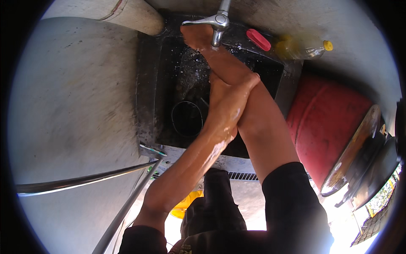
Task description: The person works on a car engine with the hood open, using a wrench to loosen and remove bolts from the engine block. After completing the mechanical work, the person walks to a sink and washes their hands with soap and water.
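My two arms cross over a dark sink (146, 93). My left hand (228, 91) is wrapped round my right forearm (230, 63), just below the tap. White wet streaks shine on my left forearm (218, 127). Beyond the spout of the chrome tap (216, 34), my right hand (196, 38) hangs over the back of the sink. Its fingers are partly hidden by the tap lever, so their state is unclear. Water drops and white specks dot the basin. A dark round vessel with a thin rim (172, 120) sits in the sink beside my left forearm.
A pink-red oblong object (258, 40) and a clear bottle with a yellow cap (311, 51) lie on the back ledge. The red barrel (321, 122) stands at the right. A toothbrush (153, 150) rests on the front left corner, near metal rails (127, 202).
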Demonstrator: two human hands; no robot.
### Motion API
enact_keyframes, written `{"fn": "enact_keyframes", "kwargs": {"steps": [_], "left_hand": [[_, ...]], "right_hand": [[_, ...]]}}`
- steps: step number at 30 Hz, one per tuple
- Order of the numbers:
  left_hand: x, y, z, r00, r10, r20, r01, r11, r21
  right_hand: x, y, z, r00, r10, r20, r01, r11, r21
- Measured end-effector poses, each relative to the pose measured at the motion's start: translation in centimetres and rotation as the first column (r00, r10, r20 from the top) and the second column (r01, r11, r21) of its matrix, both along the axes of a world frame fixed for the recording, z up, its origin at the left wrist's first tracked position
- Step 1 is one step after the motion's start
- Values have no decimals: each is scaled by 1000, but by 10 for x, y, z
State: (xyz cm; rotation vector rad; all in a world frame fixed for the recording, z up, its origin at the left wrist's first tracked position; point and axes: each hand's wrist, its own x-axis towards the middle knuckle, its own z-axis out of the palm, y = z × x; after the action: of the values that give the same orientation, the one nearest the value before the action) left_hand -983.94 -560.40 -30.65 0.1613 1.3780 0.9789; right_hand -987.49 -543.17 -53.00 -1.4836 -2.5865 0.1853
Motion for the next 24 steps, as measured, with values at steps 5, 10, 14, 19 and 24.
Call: {"fn": "enact_keyframes", "kwargs": {"steps": [5,10,14,19,24], "left_hand": [[-60,97,-115,845,185,502,-163,983,-89],[-29,103,-180,535,211,818,-416,909,37],[-35,114,-193,495,161,854,-482,869,116],[-21,102,-168,451,282,847,-494,869,-27],[-69,90,-201,286,80,955,-345,938,24]], "right_hand": [[19,-22,28,917,-340,-208,223,870,-439],[78,-43,82,498,-676,-543,141,681,-718],[61,-117,105,654,-474,-589,316,879,-356],[111,-82,87,508,-727,-462,416,677,-607],[89,-74,212,562,-356,-747,201,935,-293]]}}
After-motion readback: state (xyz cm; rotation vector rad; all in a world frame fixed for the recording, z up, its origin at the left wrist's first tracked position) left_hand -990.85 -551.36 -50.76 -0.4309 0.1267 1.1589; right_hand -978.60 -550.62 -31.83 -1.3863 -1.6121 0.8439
